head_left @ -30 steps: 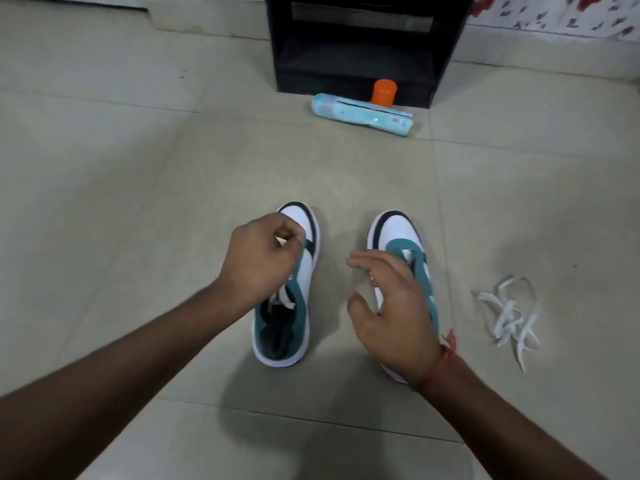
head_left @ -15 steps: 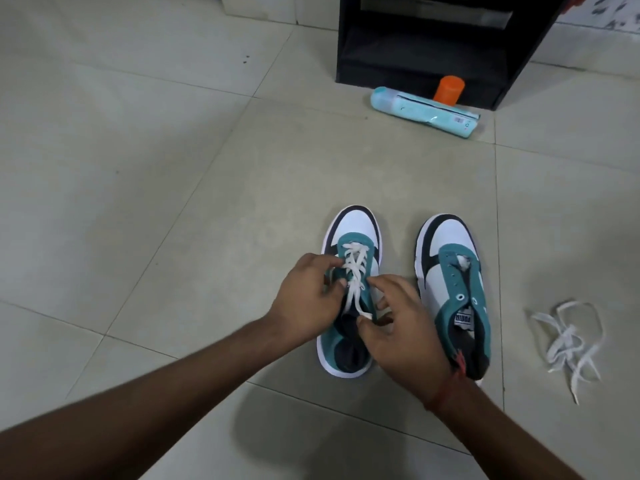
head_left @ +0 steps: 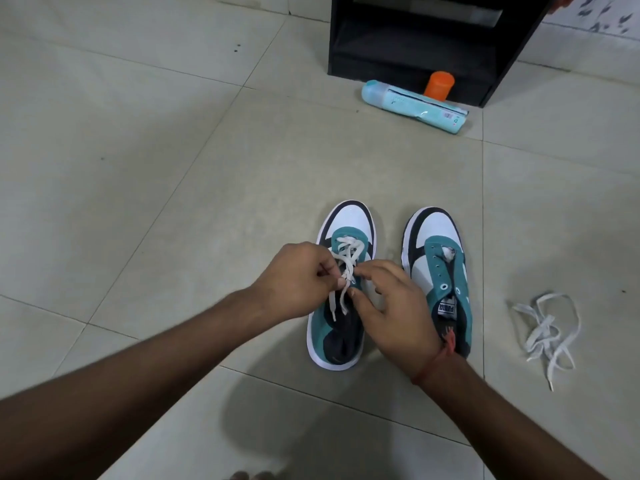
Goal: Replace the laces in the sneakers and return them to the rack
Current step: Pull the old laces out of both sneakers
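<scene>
On the pale tiled floor, two teal, white and black sneakers stand side by side. The left sneaker carries a white flat lace; the left hand pinches it, the right hand pinches its lower strand. The right sneaker is unlaced. A loose white lace lies right of it. A black rack stands beyond.

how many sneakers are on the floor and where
2, side by side on the tiles: the laced sneaker under both hands, and the unlaced sneaker just right of it. The rack's inside is too dark to rule out more.
</scene>
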